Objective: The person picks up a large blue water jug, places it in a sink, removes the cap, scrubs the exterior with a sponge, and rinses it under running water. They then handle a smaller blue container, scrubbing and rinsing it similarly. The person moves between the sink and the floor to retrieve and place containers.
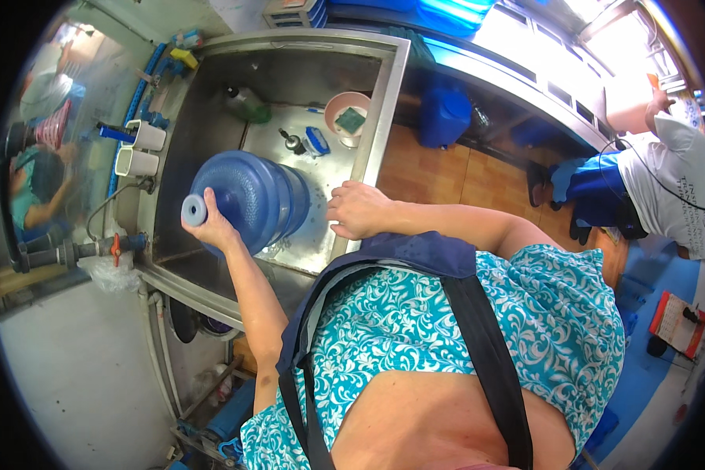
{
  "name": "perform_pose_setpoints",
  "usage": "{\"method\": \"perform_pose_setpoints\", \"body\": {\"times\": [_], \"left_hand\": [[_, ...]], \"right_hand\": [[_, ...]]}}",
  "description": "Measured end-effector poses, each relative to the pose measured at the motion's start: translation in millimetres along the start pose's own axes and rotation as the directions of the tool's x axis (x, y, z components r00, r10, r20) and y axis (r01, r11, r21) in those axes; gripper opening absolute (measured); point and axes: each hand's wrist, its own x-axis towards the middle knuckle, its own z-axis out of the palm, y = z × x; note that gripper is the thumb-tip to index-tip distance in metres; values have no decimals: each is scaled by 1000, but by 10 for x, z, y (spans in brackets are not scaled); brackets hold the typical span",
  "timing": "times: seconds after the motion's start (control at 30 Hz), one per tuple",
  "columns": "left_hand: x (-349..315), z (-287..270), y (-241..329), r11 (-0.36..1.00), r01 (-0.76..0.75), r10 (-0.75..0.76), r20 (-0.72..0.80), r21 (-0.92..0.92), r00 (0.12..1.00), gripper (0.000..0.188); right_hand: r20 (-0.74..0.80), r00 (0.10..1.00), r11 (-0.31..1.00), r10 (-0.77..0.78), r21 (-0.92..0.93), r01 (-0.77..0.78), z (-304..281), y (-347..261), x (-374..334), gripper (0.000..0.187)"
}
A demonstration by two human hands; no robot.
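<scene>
A big blue water jug [247,200] lies tilted inside the metal sink [388,102], its neck toward the left. My left hand [215,229] is closed around the jug's neck, just behind its pale round mouth. My right hand [359,210] rests at the sink's right rim, with its fingers loosely bent and apart over the inner edge; it holds nothing. On the sink floor beyond the jug are a blue scrub brush [316,141], a small dark bottle [293,143] and a pink bowl [348,106] with a green scouring pad [350,120] in it. A green bottle [247,104] leans in the far left corner.
Two white holders [139,162] and a pipe with a red valve handle [116,249] line the left wall. A yellow sponge [184,58] sits on the far left rim. A blue jerrycan [445,117] stands on the tiled floor. At right, another person [666,184] bends beside the counter.
</scene>
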Motion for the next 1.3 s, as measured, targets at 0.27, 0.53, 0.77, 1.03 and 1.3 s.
{"method": "perform_pose_setpoints", "body": {"times": [0.27, 0.53, 0.77, 1.03, 1.3], "left_hand": [[83, -173, 189, 990, 19, 44, 434, -141, 900, 55], [623, -176, 874, 585, -480, -17, 601, 654, 799, 54], [356, -474, 1012, 415, -518, -13, 574, 748, 818, 46], [140, -1022, 681, 601, -459, 322, 328, 654, 888, 42], [-382, -1408, 712, 813, -477, 458, 138, 334, 878, 27]], "right_hand": [[17, 1000, 1000, 6, -28, -6, 36, -68, -112, 29], [110, 993, 992, -49, -113, 61, -83, -42, -107, 31], [378, 915, 984, -143, -42, 171, -93, -430, -203, 38], [612, 770, 983, -182, 86, 164, -370, -906, 259, 42], [628, 707, 815, 327, -566, 126, -983, -633, 1200, 41]]}}
